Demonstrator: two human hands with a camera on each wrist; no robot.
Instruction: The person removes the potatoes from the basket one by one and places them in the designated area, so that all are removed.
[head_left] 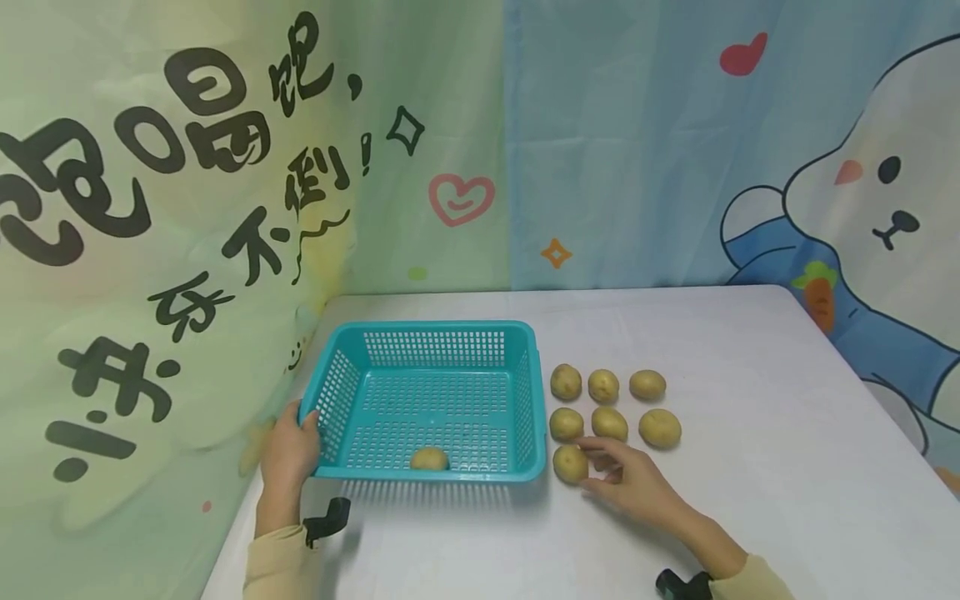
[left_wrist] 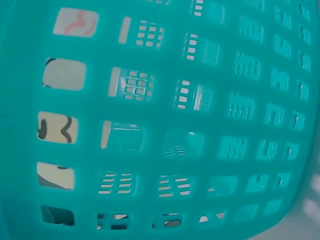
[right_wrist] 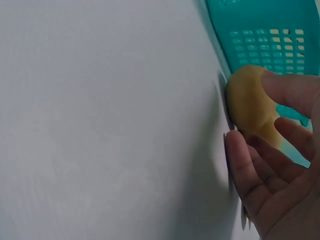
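Observation:
A teal plastic basket [head_left: 431, 482] stands on the white table with one potato [head_left: 429, 459] inside at its near side. My left hand [head_left: 289, 446] grips the basket's left rim, thumb over the edge. In the left wrist view the basket's slotted wall [left_wrist: 165, 112] covers the hand. My right hand [head_left: 637, 485] reaches from the right around the nearest loose potato [head_left: 570, 464], its thumb and fingers spread at that potato's right side. In the right wrist view the thumb tip overlaps the potato [right_wrist: 247, 97], with the other fingers loosely bent beside it.
Several more potatoes lie in rows right of the basket, among them a far left one [head_left: 566, 382] and a larger right one [head_left: 660, 428]. A printed curtain [head_left: 600, 150] hangs behind the white table [head_left: 787, 467] and along its left side.

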